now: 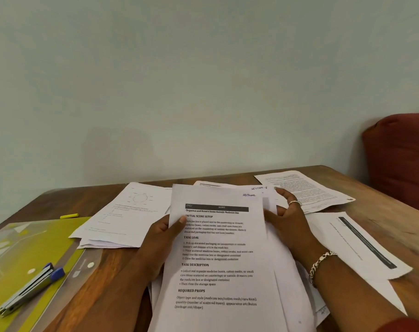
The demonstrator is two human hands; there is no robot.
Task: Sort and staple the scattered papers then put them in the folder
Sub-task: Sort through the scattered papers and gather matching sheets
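A stack of printed white papers point(218, 255) is raised in front of me over the table. My left hand point(160, 238) grips its left edge, thumb on the top sheet. My right hand point(290, 224) holds the sheets at the right side, thumb on the paper and fingers behind them. A yellow-green plastic folder point(24, 250) lies flat at the left. On it rests a silver stapler point(31, 288) with blue ends. More papers lie scattered: a pile at the centre left point(124, 216), a sheet at the back right point(304, 188) and another at the right point(361, 245).
The wooden table point(96, 291) butts against a pale wall. A small yellow marker point(69, 215) lies behind the folder. A red cushion point(402, 161) stands past the table's right edge.
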